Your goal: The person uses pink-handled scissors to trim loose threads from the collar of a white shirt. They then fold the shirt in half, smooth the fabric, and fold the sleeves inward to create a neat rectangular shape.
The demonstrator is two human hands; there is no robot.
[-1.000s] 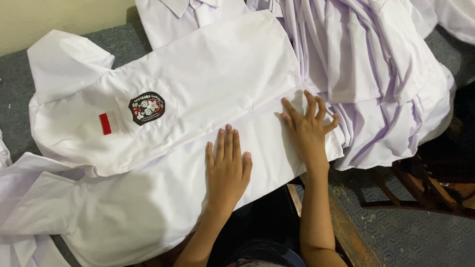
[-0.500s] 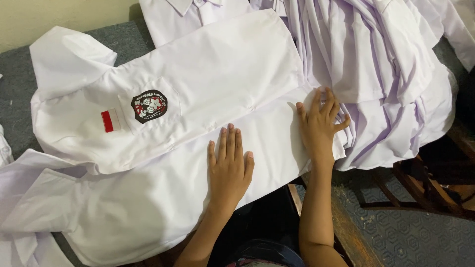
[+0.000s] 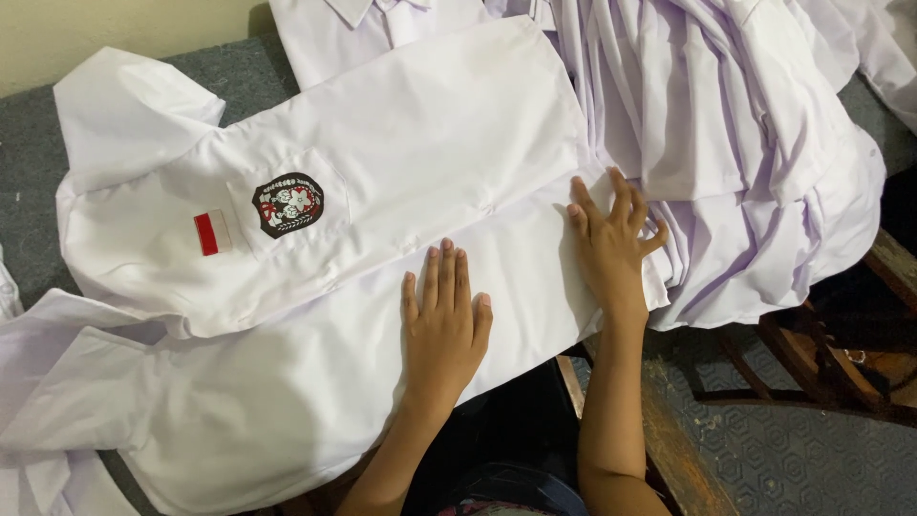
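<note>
My left hand (image 3: 442, 330) lies flat on the white cotton short-sleeved shirt (image 3: 382, 191) spread over the grey table (image 3: 29, 162), its fingers (image 3: 447, 277) pressed together, holding nothing. My right hand (image 3: 611, 244) rests on the shirt's hem, fingers spread, touching the heap of white folded shirts (image 3: 745, 143) just beyond them.
</note>
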